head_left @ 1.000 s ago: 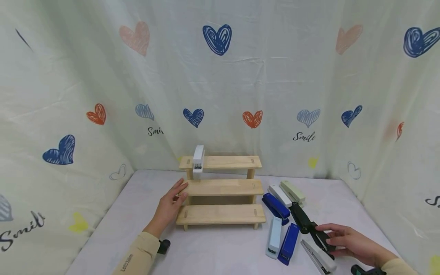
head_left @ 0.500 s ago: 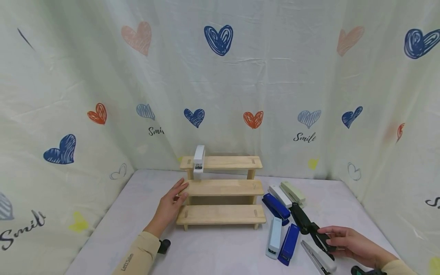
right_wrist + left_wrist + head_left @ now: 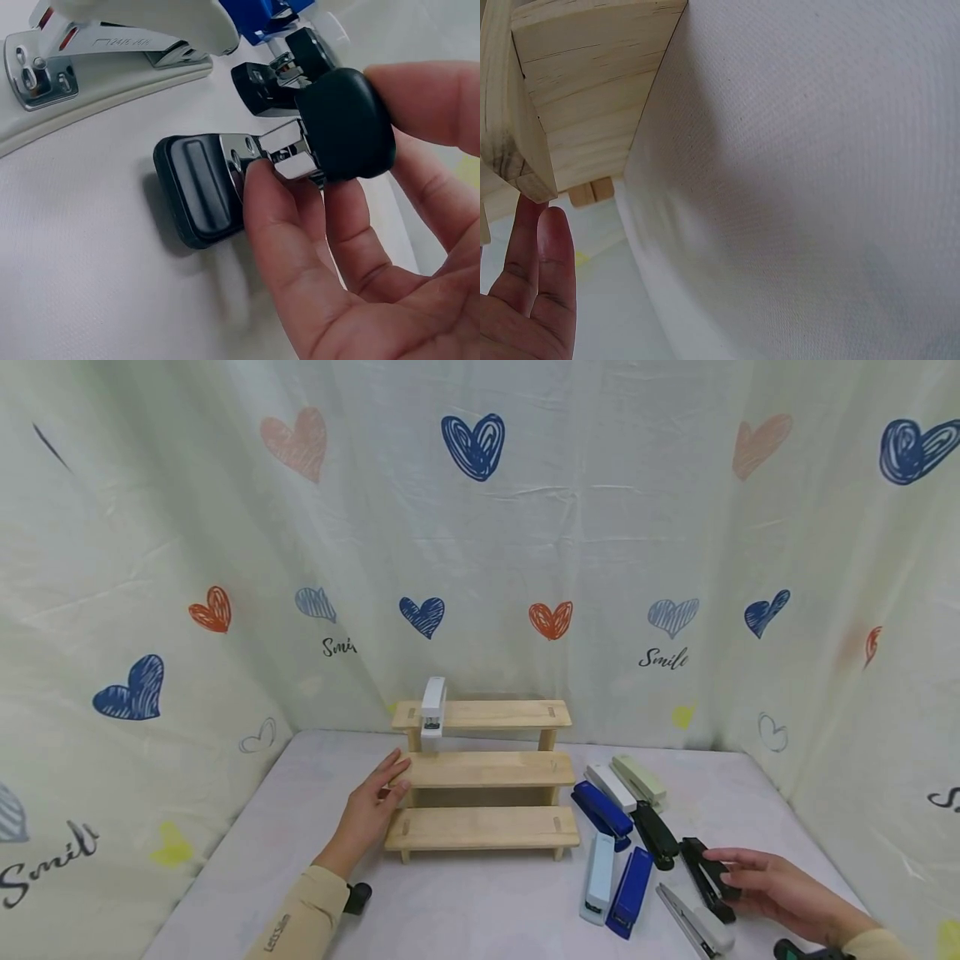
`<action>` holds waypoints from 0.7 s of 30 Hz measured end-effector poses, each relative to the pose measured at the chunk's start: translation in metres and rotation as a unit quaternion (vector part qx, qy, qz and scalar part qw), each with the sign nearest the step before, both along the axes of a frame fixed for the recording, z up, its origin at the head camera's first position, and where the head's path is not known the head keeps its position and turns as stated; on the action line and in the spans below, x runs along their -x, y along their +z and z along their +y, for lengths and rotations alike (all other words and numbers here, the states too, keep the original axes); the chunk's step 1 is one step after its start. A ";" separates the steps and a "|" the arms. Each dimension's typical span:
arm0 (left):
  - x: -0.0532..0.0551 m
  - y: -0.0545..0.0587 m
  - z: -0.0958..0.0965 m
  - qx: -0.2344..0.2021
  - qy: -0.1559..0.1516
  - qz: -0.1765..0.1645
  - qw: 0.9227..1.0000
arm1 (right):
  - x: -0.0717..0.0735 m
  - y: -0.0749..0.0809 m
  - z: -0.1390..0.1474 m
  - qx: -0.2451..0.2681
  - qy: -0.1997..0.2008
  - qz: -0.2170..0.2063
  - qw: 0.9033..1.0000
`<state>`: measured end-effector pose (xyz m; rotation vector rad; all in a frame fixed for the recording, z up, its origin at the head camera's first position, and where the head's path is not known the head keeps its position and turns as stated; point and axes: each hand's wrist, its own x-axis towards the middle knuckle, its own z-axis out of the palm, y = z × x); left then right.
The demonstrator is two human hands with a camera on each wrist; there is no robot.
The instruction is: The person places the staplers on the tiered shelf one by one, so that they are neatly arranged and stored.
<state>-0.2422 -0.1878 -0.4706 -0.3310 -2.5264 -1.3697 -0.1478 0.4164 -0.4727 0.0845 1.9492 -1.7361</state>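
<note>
At the right of the head view my right hand (image 3: 787, 889) grips a black stapler (image 3: 705, 878) by its rear end. In the right wrist view, thumb and fingertips pinch the stapler's dark hinge end (image 3: 349, 124), while its black base (image 3: 199, 191) points down toward the cloth. A second black stapler (image 3: 655, 835) lies just beyond it, and a white stapler (image 3: 693, 922) with a metal top lies beside it. My left hand (image 3: 367, 814) touches the left end of the middle shelf of a three-tier wooden rack (image 3: 491, 768), fingers extended; the left wrist view shows fingertips at the shelf's end (image 3: 525, 161).
One white stapler (image 3: 432, 706) stands on the top shelf at left. Right of the rack lie two blue staplers (image 3: 602, 810), a light blue one (image 3: 597, 878), another white one (image 3: 611, 787) and a pale green one (image 3: 639, 778). A heart-print curtain (image 3: 480, 543) surrounds the table (image 3: 480, 910).
My right hand has shifted slightly right, drawing the black stapler away from the other black one, so a gap shows between them. The left hand stays at the shelf.
</note>
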 end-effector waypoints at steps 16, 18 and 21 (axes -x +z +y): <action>-0.003 0.004 0.001 0.002 -0.003 -0.001 1.000 | 0.023 0.061 -0.009 0.031 -0.010 0.063 0.997; -0.002 0.004 0.001 0.005 -0.001 -0.002 1.000 | 0.032 0.075 -0.020 0.015 -0.014 0.080 0.997; -0.002 0.004 0.001 0.004 0.000 -0.003 1.000 | 0.047 0.095 -0.039 0.002 -0.012 0.107 0.994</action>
